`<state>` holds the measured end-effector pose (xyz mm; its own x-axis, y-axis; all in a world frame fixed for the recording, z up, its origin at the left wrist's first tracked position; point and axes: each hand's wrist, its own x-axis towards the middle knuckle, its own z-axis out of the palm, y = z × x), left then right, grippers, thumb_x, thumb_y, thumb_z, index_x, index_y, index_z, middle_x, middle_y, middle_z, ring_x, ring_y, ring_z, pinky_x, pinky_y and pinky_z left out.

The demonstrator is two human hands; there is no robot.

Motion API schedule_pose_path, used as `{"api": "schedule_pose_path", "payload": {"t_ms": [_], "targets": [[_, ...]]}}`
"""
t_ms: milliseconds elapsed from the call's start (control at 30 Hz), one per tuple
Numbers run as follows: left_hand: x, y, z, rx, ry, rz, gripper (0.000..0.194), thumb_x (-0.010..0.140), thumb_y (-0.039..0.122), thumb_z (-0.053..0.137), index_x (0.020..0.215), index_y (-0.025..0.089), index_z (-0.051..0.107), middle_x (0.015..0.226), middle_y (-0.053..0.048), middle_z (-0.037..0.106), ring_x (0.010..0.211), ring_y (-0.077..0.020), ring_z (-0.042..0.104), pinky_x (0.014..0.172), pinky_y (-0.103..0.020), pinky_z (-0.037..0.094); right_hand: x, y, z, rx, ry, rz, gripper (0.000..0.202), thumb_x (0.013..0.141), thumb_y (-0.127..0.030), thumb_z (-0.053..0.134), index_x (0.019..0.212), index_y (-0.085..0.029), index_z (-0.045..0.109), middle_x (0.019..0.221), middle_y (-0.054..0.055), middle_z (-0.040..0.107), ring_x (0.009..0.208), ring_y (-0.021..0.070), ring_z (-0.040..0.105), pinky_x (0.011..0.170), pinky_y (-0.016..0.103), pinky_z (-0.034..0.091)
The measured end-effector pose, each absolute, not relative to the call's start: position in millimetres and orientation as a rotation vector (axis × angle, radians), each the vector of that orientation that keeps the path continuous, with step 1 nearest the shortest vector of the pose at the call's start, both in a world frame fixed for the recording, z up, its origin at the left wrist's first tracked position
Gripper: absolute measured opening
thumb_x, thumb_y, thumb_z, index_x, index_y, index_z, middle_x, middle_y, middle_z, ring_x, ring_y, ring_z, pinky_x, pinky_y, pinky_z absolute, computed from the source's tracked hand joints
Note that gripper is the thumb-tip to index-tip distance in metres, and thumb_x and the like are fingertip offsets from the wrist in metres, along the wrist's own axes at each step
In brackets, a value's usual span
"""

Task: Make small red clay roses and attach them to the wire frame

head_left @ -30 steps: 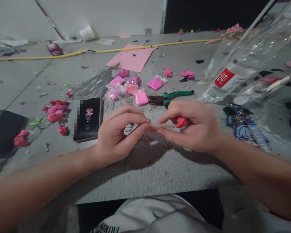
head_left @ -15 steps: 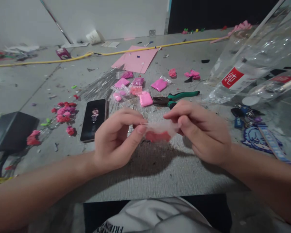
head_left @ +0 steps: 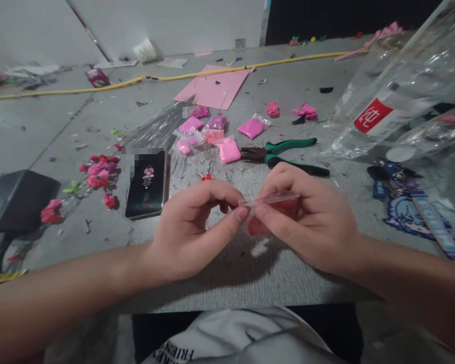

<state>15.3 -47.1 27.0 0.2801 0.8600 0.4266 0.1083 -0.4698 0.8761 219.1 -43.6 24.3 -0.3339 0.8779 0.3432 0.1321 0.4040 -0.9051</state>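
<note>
Shifted into the right hand [head_left: 314,222], the zip bag of red clay [head_left: 258,227] hangs above the table [head_left: 155,296], its top edge narrowly pinched by both hands' fingertips, the left hand [head_left: 200,227] at one corner, where uneven pressure could leave the seal gapping.

Grey tbl [head_left: 227,290] w/ streaky finish. Pale wall panels [head_left: 174,25] behind tbl, slanted strip [head_left: 87,30] at L; blk panel [head_left: 345,23] behind tbl's R side. Grey flr [head_left: 94,338] below tbl's near edge. Dim lt.
</note>
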Motion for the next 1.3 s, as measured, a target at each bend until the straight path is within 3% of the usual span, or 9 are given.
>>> {"api": "schedule_pose_path", "payload": {"t_ms": [300, 633, 933, 1233, 1300], "targets": [[16, -49, 27, 1.76, 0.896, 1.204, 0.011, 0.088, 0.008, 0.072, 0.087, 0.019, 0.072, 0.083, -0.003, 0.074, 0.077, -0.0132, 0.069, 0.072, -0.025, 0.06, 214, -46, 27, -0.911, -1.671, 1.092, 0.006, 0.088, -0.018, 0.072, 0.084, -0.021, 0.068, 0.086, -0.001, 0.059, 0.056, 0.0076, 0.057, 0.043, 0.022, 0.046], [14, -47, 23, 1.802, 0.904, 1.219, 0.012, 0.089, 0.009, 0.071, 0.086, 0.021, 0.07, 0.082, -0.001, 0.073, 0.077, -0.0142, 0.067, 0.07, -0.028, 0.057, 215, -45, 23, -0.894, -1.698, 1.123, 0.005, 0.091, -0.024, 0.073, 0.088, -0.023, 0.069, 0.089, 0.001, 0.062, 0.073, 0.0134, 0.064, 0.055, 0.026, 0.054], [12, -44, 25, 1.93, 0.924, 1.269, 0.012, 0.088, 0.008, 0.068, 0.086, 0.019, 0.068, 0.082, -0.002, 0.07, 0.078, -0.0146, 0.066, 0.069, -0.028, 0.055, 221, -35, 28, -0.818, -1.714, 0.969, 0.011, 0.088, -0.015, 0.075, 0.082, -0.022, 0.07, 0.077, -0.001, 0.056, 0.065, 0.0109, 0.052, 0.053, 0.027, 0.042], [4, -37, 24, 2.03, 0.991, 1.33, 0.016, 0.088, 0.007, 0.069, 0.087, 0.023, 0.07, 0.085, 0.0, 0.073, 0.08, -0.0142, 0.068, 0.073, -0.029, 0.056, 227, -24, 29, -0.835, -1.664, 0.961, 0.019, 0.079, -0.022, 0.089, 0.072, -0.018, 0.071, 0.065, -0.005, 0.055, 0.056, 0.0075, 0.041, 0.048, 0.026, 0.029], [3, -35, 20, 2.083, 0.983, 1.298, 0.014, 0.089, 0.009, 0.069, 0.089, 0.023, 0.069, 0.086, -0.001, 0.073, 0.081, -0.016, 0.068, 0.075, -0.033, 0.056, 229, -21, 29, -0.792, -1.66, 1.023, 0.021, 0.079, -0.02, 0.088, 0.068, -0.019, 0.07, 0.064, -0.005, 0.055, 0.057, 0.0083, 0.045, 0.05, 0.027, 0.031]]}}
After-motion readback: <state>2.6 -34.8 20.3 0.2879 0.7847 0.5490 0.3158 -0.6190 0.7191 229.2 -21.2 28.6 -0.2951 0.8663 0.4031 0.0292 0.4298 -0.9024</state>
